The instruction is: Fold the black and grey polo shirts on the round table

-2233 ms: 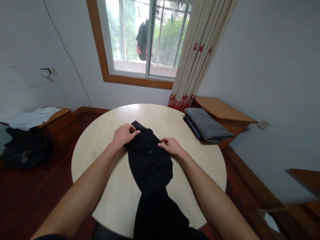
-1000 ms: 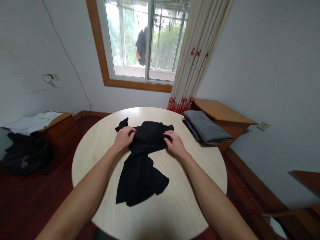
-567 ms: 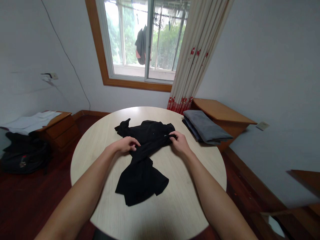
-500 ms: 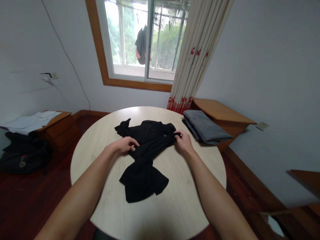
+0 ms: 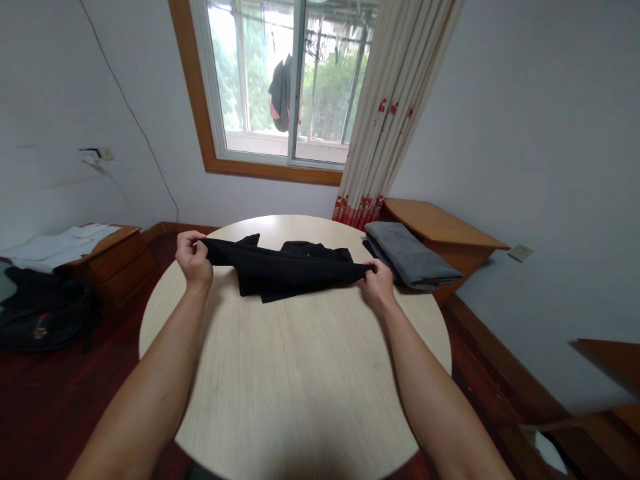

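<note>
A black garment (image 5: 287, 270) is stretched sideways over the far half of the round pale wooden table (image 5: 295, 373). My left hand (image 5: 193, 257) is closed on its left end, raised a little above the tabletop. My right hand (image 5: 376, 283) pinches the right end, low by the table surface. The cloth runs taut between the two hands, with its far folds resting on the table.
A folded grey cloth (image 5: 410, 253) lies at the table's right rim, close to my right hand. Behind it stands a wooden cabinet (image 5: 440, 230). At the left are a low drawer unit (image 5: 107, 253) with white cloth and a black bag (image 5: 40, 313) on the floor.
The garment's lower part, which lay toward me, has been pulled up and away. My left hand moved out to the left and rose; both hands now stretch the cloth wide.
</note>
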Available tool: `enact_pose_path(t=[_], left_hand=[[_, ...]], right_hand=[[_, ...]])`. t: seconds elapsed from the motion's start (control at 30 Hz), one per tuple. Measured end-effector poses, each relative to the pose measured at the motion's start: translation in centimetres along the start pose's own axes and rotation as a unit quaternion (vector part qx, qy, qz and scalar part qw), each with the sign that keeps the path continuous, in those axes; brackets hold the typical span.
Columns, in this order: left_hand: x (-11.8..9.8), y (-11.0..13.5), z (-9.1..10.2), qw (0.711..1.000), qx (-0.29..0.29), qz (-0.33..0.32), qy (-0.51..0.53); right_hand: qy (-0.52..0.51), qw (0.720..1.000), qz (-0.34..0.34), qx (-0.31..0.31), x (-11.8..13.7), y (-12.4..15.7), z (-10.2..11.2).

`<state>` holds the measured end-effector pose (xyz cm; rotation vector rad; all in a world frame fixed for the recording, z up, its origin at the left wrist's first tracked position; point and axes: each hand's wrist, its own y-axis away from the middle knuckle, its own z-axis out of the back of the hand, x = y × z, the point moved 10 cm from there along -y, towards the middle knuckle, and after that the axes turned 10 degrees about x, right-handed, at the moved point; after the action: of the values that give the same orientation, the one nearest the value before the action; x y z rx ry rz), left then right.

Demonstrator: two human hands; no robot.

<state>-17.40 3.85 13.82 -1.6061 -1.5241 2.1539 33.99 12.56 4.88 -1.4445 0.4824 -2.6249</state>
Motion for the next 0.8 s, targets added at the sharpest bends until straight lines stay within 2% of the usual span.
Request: enact_pose_path(t=[0.07,0.13,0.17,0.23,0.3,0.37,0.43,0.5,0.57,0.67,0.73,0.8], left_hand=[[-0.2,0.1,-1.3,0.996,0.057,0.022,0.064],[-0.2,0.6,-3.3,0.971,0.179,0.065,0.147],[-0.2,1.2,-4.4,0.944,0.257,0.094,0.183],[0.0,3.3,-6.2,0.871,0.411,0.158,0.219],[0.1,5.3,-7.0,0.81,0.508,0.204,0.213],[-0.1,6.3,-7.9,0.79,0.536,0.22,0.198],[-0.5,7.1,-9.8,0.795,0.547,0.205,0.164],[-0.5,8.7,-12.2,0.798,0.579,0.158,0.057],[0.5,10.3,-14.0,0.79,0.594,0.104,-0.111],[2.7,11.9,-14.8,0.751,0.58,0.07,-0.307],[3.6,12.3,-14.8,0.733,0.572,0.07,-0.36],[4.0,12.3,-14.6,0.726,0.574,0.082,-0.37]], right_hand=[[-0.059,0.998,-0.011,0.015,0.2,0.1,-0.4],[-0.118,0.992,-0.029,0.028,0.2,0.1,-0.3],[-0.147,0.988,-0.031,0.034,0.4,0.1,-0.1],[-0.203,0.978,-0.017,0.048,1.0,0.2,0.4],[-0.229,0.971,0.001,0.07,1.7,0.3,0.8],[-0.209,0.972,-0.009,0.111,1.8,0.4,0.3],[-0.147,0.976,-0.036,0.158,1.4,0.8,-1.0],[-0.061,0.979,-0.037,0.193,1.4,1.1,-2.5],[0.032,0.979,-0.003,0.199,1.9,1.3,-3.7],[0.147,0.969,0.024,0.197,2.3,1.5,-5.4],[0.196,0.958,0.009,0.209,1.9,1.7,-6.3],[0.217,0.948,0.001,0.235,1.7,1.9,-7.0]])
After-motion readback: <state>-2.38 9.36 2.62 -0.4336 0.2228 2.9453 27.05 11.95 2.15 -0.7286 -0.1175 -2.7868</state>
